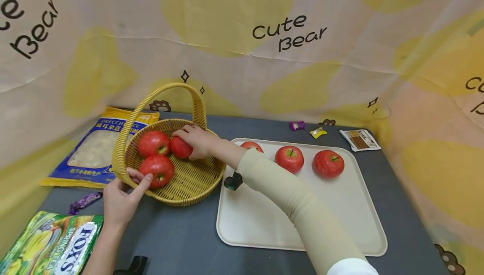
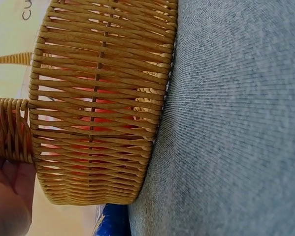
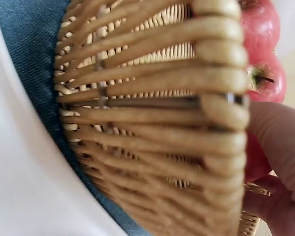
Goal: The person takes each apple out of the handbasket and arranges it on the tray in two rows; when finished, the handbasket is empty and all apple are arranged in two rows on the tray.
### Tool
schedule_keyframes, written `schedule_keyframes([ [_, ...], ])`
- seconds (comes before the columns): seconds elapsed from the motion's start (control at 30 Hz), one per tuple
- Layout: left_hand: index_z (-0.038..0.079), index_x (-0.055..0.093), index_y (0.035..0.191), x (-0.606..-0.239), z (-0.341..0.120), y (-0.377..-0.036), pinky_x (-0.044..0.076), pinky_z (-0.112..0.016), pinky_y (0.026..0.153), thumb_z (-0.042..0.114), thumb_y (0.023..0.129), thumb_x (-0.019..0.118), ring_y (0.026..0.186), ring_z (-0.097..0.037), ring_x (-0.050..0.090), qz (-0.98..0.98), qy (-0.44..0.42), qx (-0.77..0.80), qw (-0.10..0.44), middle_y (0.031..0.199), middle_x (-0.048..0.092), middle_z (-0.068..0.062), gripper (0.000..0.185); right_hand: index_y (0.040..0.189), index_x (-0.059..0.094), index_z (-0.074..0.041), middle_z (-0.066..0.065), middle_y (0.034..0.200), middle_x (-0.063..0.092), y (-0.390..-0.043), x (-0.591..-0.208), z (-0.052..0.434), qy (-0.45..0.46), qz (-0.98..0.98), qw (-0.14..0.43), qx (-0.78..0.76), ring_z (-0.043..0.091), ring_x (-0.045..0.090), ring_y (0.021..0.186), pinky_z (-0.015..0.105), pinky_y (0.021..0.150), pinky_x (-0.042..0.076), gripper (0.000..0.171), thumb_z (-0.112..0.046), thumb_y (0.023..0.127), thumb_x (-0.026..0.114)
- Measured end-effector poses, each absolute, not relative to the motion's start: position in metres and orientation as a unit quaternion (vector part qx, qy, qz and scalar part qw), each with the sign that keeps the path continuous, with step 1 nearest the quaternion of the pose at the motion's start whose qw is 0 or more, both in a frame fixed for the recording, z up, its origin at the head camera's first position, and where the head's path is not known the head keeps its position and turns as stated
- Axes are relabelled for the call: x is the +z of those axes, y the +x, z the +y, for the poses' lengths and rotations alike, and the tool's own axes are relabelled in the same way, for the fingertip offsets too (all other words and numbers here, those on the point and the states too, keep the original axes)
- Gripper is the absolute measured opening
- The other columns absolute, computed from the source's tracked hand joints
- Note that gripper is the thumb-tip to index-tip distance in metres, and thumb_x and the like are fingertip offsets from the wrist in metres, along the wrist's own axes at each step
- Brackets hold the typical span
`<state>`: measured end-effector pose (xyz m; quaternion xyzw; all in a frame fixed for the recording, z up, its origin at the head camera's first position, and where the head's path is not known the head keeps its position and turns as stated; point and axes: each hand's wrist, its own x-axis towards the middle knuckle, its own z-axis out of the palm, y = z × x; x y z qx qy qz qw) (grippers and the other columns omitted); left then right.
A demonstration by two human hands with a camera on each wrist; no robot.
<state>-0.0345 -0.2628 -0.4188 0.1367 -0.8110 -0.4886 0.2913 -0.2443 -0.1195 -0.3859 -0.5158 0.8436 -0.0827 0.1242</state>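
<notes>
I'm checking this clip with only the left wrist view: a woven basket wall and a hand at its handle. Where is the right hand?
Observer: The right hand is holding an apple inside the basket.
Operator: I only get red through the weave. How many other apples are in there?
Observer: Two more apples show in the head view.
Operator: Anything beside the basket?
Observer: A white tray, with three apples showing on it.

A long beige sleeve (image 1: 295,195) meets white cloth (image 1: 351,267); a black wrist device (image 1: 233,181) shows.
</notes>
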Motion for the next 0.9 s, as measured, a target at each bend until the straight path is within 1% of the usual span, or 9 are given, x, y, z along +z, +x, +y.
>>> schedule_keyframes([
  [0.13, 0.002, 0.062, 0.086, -0.42, -0.261, -0.035, 0.039, -0.018, 0.067, 0.006, 0.084, 0.072, 0.071, -0.008, 0.05, -0.81, 0.138, -0.491, 0.291, 0.073, 0.058, 0.009, 0.011, 0.144, 0.04, -0.018, 0.005, 0.137, 0.044, -0.242, -0.388, -0.106, -0.522, 0.837, 0.12, -0.113, 0.019, 0.046, 0.119, 0.03, 0.094, 0.044, 0.079, -0.03, 0.077, 0.08],
  [0.27, 0.002, 0.062, 0.086, -0.42, -0.261, -0.035, 0.039, -0.017, 0.066, 0.006, 0.084, 0.072, 0.07, -0.007, 0.05, -0.809, 0.14, -0.489, 0.295, 0.073, 0.058, 0.009, 0.012, 0.143, 0.043, -0.016, 0.003, 0.131, 0.049, -0.234, -0.387, -0.084, -0.525, 0.826, 0.112, -0.173, 0.015, 0.05, 0.114, 0.029, 0.091, 0.047, 0.078, -0.035, 0.076, 0.08],
  [0.43, 0.001, 0.061, 0.086, -0.421, -0.261, -0.035, 0.04, -0.017, 0.065, 0.005, 0.084, 0.072, 0.07, -0.007, 0.05, -0.808, 0.142, -0.488, 0.3, 0.073, 0.058, 0.01, 0.012, 0.143, 0.041, -0.016, 0.0, 0.13, 0.049, -0.22, -0.387, -0.049, -0.504, 0.812, 0.098, -0.277, 0.011, 0.049, 0.115, 0.026, 0.088, 0.048, 0.08, -0.039, 0.076, 0.08],
  [0.57, 0.002, 0.062, 0.086, -0.421, -0.26, -0.036, 0.039, -0.015, 0.064, 0.005, 0.084, 0.073, 0.069, -0.006, 0.049, -0.808, 0.148, -0.486, 0.299, 0.072, 0.058, 0.01, 0.012, 0.143, 0.04, -0.016, 0.0, 0.131, 0.049, -0.207, -0.383, -0.018, -0.477, 0.802, 0.083, -0.35, 0.012, 0.048, 0.118, 0.027, 0.084, 0.051, 0.084, -0.035, 0.074, 0.083],
  [0.7, 0.002, 0.062, 0.085, -0.421, -0.26, -0.036, 0.039, -0.015, 0.062, 0.005, 0.083, 0.073, 0.067, -0.006, 0.049, -0.808, 0.155, -0.484, 0.3, 0.071, 0.057, 0.01, 0.012, 0.142, 0.042, -0.015, -0.001, 0.13, 0.05, -0.193, -0.378, 0.013, -0.456, 0.795, 0.059, -0.396, 0.012, 0.049, 0.117, 0.027, 0.082, 0.052, 0.085, -0.029, 0.071, 0.086],
  [0.8, 0.003, 0.062, 0.085, -0.421, -0.26, -0.036, 0.039, -0.015, 0.062, 0.006, 0.083, 0.073, 0.067, -0.007, 0.049, -0.805, 0.162, -0.487, 0.298, 0.07, 0.057, 0.011, 0.012, 0.14, 0.044, -0.016, -0.003, 0.132, 0.05, -0.184, -0.376, 0.035, -0.45, 0.792, 0.047, -0.409, 0.011, 0.048, 0.119, 0.028, 0.083, 0.052, 0.084, -0.027, 0.069, 0.088],
  [0.9, 0.004, 0.062, 0.084, -0.422, -0.26, -0.037, 0.039, -0.016, 0.06, 0.006, 0.083, 0.074, 0.065, -0.006, 0.049, -0.802, 0.168, -0.489, 0.299, 0.069, 0.057, 0.01, 0.012, 0.14, 0.043, -0.016, -0.003, 0.134, 0.049, -0.176, -0.381, 0.055, -0.446, 0.794, 0.053, -0.409, 0.012, 0.047, 0.121, 0.029, 0.084, 0.052, 0.084, -0.025, 0.069, 0.088],
])
